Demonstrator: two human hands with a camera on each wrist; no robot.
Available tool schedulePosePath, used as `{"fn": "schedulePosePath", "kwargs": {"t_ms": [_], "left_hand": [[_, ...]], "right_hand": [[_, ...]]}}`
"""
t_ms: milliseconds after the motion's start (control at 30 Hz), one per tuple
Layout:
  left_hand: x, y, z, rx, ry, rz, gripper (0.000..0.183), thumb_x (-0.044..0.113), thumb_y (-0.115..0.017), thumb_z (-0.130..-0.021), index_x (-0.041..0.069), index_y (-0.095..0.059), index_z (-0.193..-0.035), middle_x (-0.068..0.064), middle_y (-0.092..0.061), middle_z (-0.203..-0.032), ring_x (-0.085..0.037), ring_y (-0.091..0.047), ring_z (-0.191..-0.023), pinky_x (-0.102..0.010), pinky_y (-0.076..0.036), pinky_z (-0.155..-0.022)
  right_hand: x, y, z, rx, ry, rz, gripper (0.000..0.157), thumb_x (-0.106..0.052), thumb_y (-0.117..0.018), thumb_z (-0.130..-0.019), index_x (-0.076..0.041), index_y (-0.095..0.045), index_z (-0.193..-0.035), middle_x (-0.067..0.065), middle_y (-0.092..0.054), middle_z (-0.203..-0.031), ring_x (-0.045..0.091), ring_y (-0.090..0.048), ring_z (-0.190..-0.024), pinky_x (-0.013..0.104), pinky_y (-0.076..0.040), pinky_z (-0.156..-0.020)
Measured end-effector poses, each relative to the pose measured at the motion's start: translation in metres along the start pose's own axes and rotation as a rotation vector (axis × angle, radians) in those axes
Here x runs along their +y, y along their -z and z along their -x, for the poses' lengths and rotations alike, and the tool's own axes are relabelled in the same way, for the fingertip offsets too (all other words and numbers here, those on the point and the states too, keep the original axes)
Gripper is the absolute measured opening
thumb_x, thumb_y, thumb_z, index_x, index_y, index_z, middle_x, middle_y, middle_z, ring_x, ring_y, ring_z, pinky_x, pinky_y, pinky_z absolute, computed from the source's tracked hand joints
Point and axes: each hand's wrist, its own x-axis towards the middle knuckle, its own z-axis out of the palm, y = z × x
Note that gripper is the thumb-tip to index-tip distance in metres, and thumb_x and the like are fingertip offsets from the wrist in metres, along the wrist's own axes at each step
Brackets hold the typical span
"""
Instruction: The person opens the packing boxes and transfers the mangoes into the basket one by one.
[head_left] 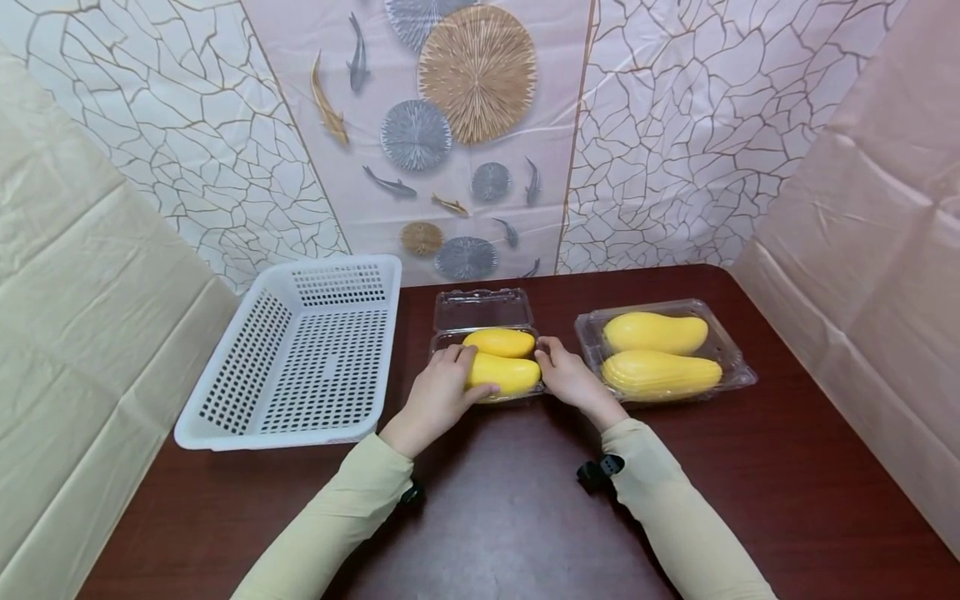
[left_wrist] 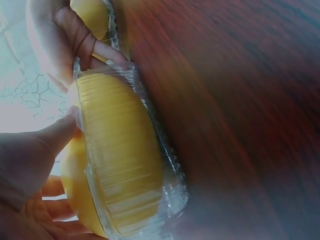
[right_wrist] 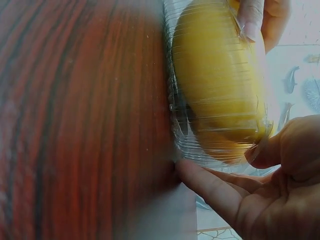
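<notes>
A clear plastic clamshell container (head_left: pixel 450 337) lies with its lid (head_left: pixel 482 310) raised at the back. Inside sit two yellow mangoes, a rear mango (head_left: pixel 501 342) and a front mango (head_left: pixel 504 375). My left hand (head_left: pixel 441 387) holds the front mango at its left end, fingers over the fruit and thumb (left_wrist: pixel 59 132) on the container's front rim. At the right end, my right hand (head_left: pixel 573 379) pinches the container's wall. Its thumb (right_wrist: pixel 265 152) lies at the rim and its index finger (right_wrist: pixel 212 187) low against the side.
To the right stands another clear container (head_left: pixel 738 372) with two yellow mangoes (head_left: pixel 656 333) in it. A white perforated plastic basket (head_left: pixel 392 333) occupies the left side. The dark red wooden table (head_left: pixel 517 517) ends at a patterned backdrop, with beige cloth on both sides.
</notes>
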Motion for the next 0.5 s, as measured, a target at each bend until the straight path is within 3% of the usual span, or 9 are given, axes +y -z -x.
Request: {"fn": "schedulePosePath", "kwargs": {"t_ms": [200, 500], "left_hand": [[-0.0023, -0.0006, 0.0004, 0.001, -0.002, 0.012, 0.068, 0.048, -0.075, -0.088, -0.003, -0.06, -0.13, -0.018, -0.064, -0.121, -0.033, -0.061, -0.109, -0.045, -0.056, -0.084], [-0.0039, -0.002, 0.0013, 0.034, -0.008, 0.054, 0.065, 0.048, -0.077, -0.086, -0.001, -0.062, -0.127, -0.016, -0.065, -0.118, -0.032, -0.062, -0.105, -0.044, -0.056, -0.082]], "right_hand": [[-0.0018, -0.0004, 0.001, -0.01, -0.01, -0.034, 0.051, -0.026, -0.035, -0.111, 0.003, -0.03, -0.152, 0.01, -0.064, -0.084, 0.019, -0.057, -0.066, 0.032, -0.046, -0.063], [-0.0015, 0.0007, 0.0017, -0.017, -0.008, -0.029, 0.048, -0.025, -0.036, -0.111, 0.002, -0.032, -0.151, 0.011, -0.066, -0.089, 0.019, -0.06, -0.069, 0.033, -0.046, -0.064]]}}
